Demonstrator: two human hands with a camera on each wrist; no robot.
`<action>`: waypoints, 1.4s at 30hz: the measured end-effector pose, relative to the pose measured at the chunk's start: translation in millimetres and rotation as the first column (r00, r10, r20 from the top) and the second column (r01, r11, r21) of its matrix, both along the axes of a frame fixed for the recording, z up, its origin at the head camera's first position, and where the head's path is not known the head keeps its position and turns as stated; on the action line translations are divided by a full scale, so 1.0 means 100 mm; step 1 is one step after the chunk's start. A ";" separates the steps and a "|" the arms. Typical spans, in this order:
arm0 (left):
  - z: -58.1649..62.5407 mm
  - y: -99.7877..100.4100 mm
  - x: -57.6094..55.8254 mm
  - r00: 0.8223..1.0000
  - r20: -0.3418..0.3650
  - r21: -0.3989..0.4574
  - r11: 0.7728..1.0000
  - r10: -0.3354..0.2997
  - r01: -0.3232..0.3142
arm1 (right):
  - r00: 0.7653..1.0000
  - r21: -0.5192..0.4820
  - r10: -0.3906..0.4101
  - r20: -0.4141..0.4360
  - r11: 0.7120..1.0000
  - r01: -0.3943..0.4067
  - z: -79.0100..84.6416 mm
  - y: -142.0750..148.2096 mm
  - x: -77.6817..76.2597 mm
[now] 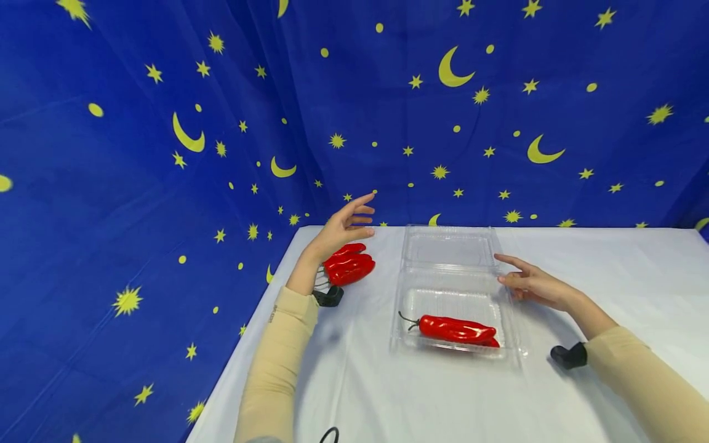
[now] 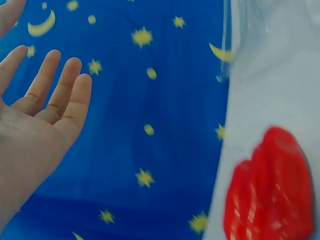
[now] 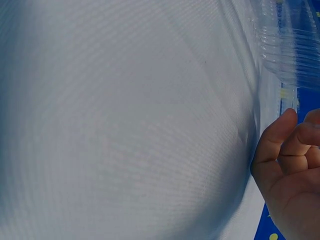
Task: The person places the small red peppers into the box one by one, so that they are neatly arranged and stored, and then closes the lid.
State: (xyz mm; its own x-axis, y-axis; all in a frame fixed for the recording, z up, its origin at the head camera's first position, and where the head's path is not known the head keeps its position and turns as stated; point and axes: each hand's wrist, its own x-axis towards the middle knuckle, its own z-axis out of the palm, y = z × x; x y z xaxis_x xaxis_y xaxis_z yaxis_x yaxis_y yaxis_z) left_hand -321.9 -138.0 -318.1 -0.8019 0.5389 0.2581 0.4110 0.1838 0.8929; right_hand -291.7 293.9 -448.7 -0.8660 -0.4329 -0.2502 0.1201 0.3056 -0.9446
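A clear plastic clamshell box [image 1: 397,320] lies with its lid [image 1: 450,249] folded back toward the curtain. Inside its near half, along the front wall, rest red peppers [image 1: 454,329] with the stems to the left. My left hand [image 1: 343,227] is raised above several more red peppers [image 1: 350,269], fingers extended and holding nothing; the left wrist view shows its bare palm [image 2: 35,130]. My right hand [image 1: 534,284] hovers at the box's right side near the hinge, index finger pointing left, with nothing in its grasp. In the right wrist view its fingers [image 3: 272,142] look loosely bent.
A white cloth [image 1: 360,394] covers the table. Behind and to the left hangs a blue curtain [image 1: 388,92] with yellow moons and stars. Black wrist mounts [image 1: 568,355] sit below both forearms. A dark cable loop [image 1: 330,434] shows at the front edge.
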 end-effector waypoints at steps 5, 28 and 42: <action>-0.28 -0.22 -0.12 0.993 0.064 0.008 0.995 0.098 -0.098 | 1.000 -0.006 -0.001 0.006 1.000 0.001 -0.01 0.01 0.00; -1.24 -0.43 -0.07 0.982 -0.031 -0.304 0.934 0.185 -0.186 | 1.000 0.007 -0.003 0.018 1.000 0.003 -0.01 0.01 0.02; -1.42 -0.44 0.02 0.970 -0.085 -0.487 0.840 0.227 -0.239 | 1.000 -0.020 0.005 0.015 1.000 -0.004 -0.01 0.00 0.02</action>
